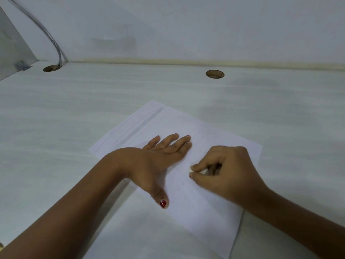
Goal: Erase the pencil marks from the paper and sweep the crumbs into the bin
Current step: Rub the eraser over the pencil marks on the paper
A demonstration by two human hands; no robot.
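- The paper (214,212) lies flat on the table (93,109), turned at an angle. Its near end runs out of the bottom of the view.
- The left hand (158,161) lies palm down on the left half of the paper. Its fingers are straight and slightly spread, the thumb is stretched toward the near side, and the thumbnail is painted red.
- The right hand (229,169) is just beside it on the right half, with its fingers curled. Thumb and forefinger pinch a small white eraser (203,172), which is down against the paper.
- Faint grey lines (141,120) show on the far left part of the paper, beyond the left fingers.
- A few dark crumbs (183,183) lie on the paper between the two hands, near the eraser.
- A left hole (51,68) and a right hole (214,74), both round, sit well apart in the table near the wall (186,25).
- A grey cable (54,42) runs down the wall into the left hole.
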